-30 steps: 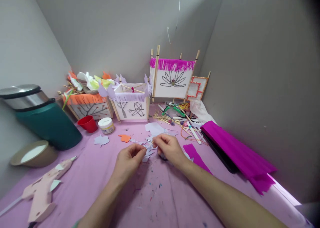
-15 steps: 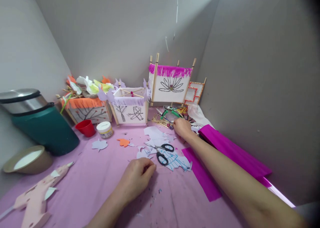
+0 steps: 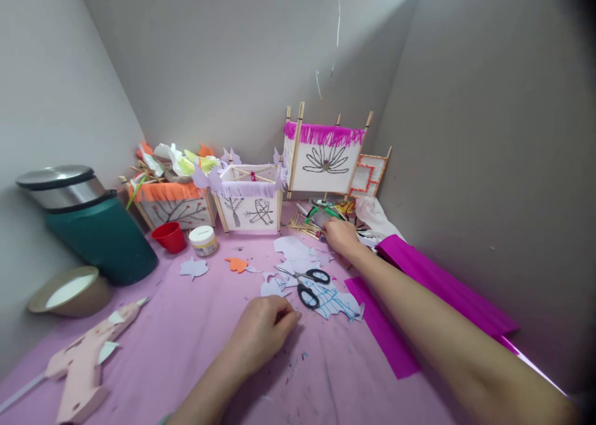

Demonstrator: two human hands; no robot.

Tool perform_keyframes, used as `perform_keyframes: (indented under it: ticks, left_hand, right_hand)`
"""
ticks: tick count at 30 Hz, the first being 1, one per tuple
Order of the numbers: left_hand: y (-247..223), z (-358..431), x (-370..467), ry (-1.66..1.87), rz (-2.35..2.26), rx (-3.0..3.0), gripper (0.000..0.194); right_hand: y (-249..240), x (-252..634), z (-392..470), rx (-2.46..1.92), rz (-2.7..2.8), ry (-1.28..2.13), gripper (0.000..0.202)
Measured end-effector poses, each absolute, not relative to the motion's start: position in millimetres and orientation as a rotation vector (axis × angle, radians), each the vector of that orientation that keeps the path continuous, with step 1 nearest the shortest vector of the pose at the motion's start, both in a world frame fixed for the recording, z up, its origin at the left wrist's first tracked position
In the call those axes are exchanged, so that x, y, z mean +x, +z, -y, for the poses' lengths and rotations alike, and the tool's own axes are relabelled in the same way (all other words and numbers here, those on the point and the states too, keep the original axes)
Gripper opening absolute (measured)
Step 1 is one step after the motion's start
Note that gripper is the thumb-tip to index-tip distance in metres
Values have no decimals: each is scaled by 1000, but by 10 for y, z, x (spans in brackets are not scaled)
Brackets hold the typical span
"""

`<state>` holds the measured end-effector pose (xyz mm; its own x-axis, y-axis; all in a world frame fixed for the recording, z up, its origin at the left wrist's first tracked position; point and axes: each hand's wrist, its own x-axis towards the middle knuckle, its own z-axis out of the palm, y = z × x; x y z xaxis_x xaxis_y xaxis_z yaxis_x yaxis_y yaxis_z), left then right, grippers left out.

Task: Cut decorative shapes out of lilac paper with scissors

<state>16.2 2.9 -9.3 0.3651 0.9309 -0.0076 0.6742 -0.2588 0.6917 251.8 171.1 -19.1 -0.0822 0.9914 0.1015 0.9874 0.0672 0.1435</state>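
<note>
My right hand (image 3: 342, 237) reaches far forward to a pile of small craft items at the back. Its fingers are turned down and mostly hidden, so any grip is unclear. Beside it lie green-handled pliers (image 3: 321, 214) and several thin wooden sticks (image 3: 302, 227). Close to me, my left hand (image 3: 265, 327) rests on the table with fingers curled in and thumb against them; whatever they may hold does not show. Just beyond it, black-handled scissors (image 3: 307, 285) lie on pale paper scraps (image 3: 333, 302), some marked with blue lines.
Paper-sided stick-frame lanterns (image 3: 326, 164) line the back. On the left are a green flask (image 3: 102, 238), bowl (image 3: 100, 291), pink glue gun (image 3: 88, 356), red cup (image 3: 171, 238) and white jar (image 3: 203, 241). Magenta paper (image 3: 442, 288) lies right, against the wall.
The whole view has shifted slightly, so things appear a little further right. My right hand stays at the pile with a small shift of its fingers; my left hand keeps its curled pose.
</note>
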Motion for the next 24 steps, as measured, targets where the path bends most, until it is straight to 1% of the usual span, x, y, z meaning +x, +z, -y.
perform_keyframes:
  ticks: [7, 15, 24]
  left_hand:
    - [-93, -27, 154, 547, -1406, 2039, 30]
    - [-93, -31, 149, 562, -1415, 2029, 30]
    - [-96, -27, 152, 562, -1408, 2039, 29]
  right_hand:
    - [-86, 2497, -1891, 2040, -2264, 250, 30]
    - [-63, 2611, -1945, 2060, -2225, 216, 29]
    - [74, 2588, -1906, 1967, -2223, 39, 28]
